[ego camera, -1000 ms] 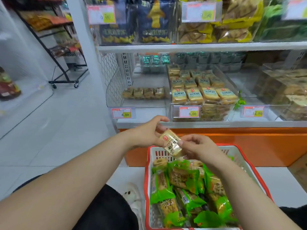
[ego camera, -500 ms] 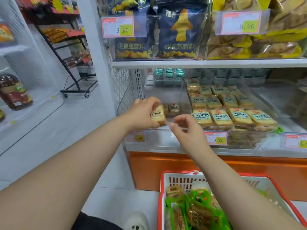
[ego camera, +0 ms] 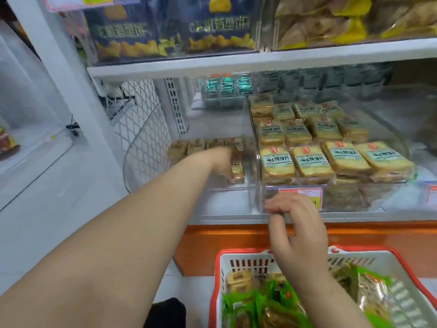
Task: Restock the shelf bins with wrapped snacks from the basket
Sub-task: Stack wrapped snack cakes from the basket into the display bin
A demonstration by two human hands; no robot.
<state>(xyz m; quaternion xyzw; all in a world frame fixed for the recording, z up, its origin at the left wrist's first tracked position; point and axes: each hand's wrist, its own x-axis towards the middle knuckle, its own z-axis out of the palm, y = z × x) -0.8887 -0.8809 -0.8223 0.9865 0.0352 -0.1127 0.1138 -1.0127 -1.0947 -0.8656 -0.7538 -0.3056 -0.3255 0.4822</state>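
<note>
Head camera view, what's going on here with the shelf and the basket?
A person is restocking a shop shelf. Their left hand reaches into the left clear bin and holds a wrapped snack down in front of a short row already there. The right hand hovers loosely curled and empty over the red basket, which holds more wrapped snacks. The neighbouring bin looks well stocked.

Both forearms bare, no sleeves, watch or rings visible. Left hand (ego camera: 223, 163) and right hand (ego camera: 295, 223) ungloved. Dark black garment (ego camera: 165, 312) at lower frame.
</note>
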